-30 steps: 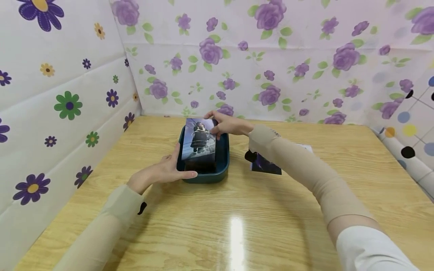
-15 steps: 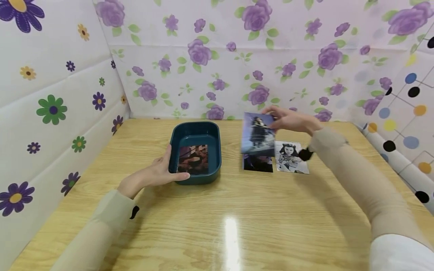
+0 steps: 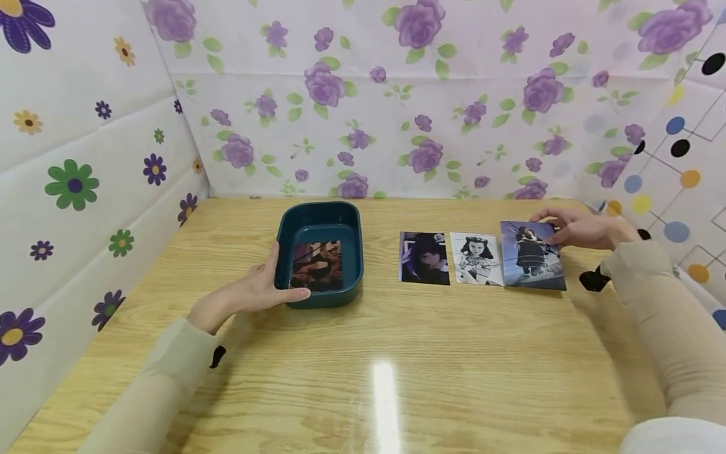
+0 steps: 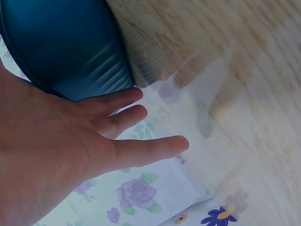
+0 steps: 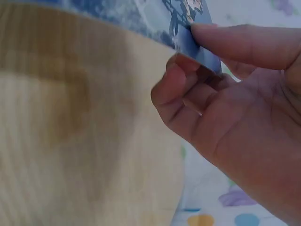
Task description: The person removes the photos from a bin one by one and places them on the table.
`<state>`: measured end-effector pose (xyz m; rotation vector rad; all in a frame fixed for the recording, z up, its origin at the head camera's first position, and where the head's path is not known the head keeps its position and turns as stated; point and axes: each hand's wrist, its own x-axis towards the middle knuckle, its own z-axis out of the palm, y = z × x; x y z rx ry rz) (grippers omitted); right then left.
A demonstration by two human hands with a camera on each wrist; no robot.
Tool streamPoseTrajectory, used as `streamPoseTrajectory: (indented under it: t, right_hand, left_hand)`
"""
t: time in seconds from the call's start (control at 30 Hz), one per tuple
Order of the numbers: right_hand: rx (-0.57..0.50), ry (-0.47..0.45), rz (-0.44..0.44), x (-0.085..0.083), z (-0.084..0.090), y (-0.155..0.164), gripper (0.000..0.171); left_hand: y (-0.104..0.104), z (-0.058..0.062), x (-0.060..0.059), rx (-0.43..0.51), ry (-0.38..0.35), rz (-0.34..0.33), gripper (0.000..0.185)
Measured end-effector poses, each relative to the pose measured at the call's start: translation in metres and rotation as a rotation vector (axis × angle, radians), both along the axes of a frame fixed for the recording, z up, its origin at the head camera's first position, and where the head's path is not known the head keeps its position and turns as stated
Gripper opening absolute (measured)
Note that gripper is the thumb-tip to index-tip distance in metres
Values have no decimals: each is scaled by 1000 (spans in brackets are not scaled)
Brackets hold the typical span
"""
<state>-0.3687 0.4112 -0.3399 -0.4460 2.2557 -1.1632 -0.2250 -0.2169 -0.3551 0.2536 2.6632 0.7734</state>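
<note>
My left hand [image 3: 249, 296] lies against the near left corner of the teal tray [image 3: 319, 217], fingers straight and relaxed along its outer wall, thumb along the front edge; the grip there is loose, nothing pinched. The tray sits on the wooden bench [image 3: 374, 366], left of the middle, and a dark photo [image 3: 316, 266] lies flat on its bottom. To the right of the tray, well apart from it, three photos lie in a row on the bench, edges touching or nearly so: first a purple-toned portrait [image 3: 424, 258], then a black-and-white portrait [image 3: 476, 258], then a blue-grey photo [image 3: 532, 255] of two figures. My right hand [image 3: 584, 228] is at that last photo's far right corner, and the grip is closed on it: thumb on top, curled fingers underneath, pinching the corner. From the wrist view the pinched corner appears lifted off the bench while the rest runs down toward it.
</note>
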Motion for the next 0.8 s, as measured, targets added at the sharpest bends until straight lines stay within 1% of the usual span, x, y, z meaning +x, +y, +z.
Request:
streamPoseTrajectory:
  t: [0.07, 0.13, 0.23, 0.3, 0.37, 0.47, 0.5, 0.6, 0.67, 0.8]
  right_hand:
    - [28, -6, -17, -2, -6, 1, 49]
    - [78, -2, -30, -3, -11, -1, 50]
    - [141, 50, -32, -4, -16, -6, 54]
    - [179, 114, -9, -5, -20, -7, 54]
    - [216, 193, -7, -7, -24, -8, 53]
    - [273, 344, 17, -8, -29, -11, 49]
    - [297, 394, 21, -8, -30, -12, 48]
    - [388, 506, 28, -5, -29, -17, 47]
    - [454, 553, 29, -3, -28, -21, 48]
    - [590, 563, -19, 1, -28, -26, 47]
  left_hand:
    - [-1, 0, 1, -8, -4, 5, 127]
    - [-1, 0, 2, -13, -15, 9, 127]
    - [0, -1, 2, -16, -21, 8, 126]
    - [0, -1, 2, -11, -19, 6, 126]
    - [1, -2, 2, -5, -10, 4, 126]
    - [2, -1, 1, -6, 0, 11, 127]
    - [2, 0, 1, -7, 2, 14, 127]
    - [3, 0, 0, -8, 3, 19, 127]
    - [3, 0, -1, -5, 3, 17, 127]
    - [4, 0, -1, 7, 14, 6, 127]
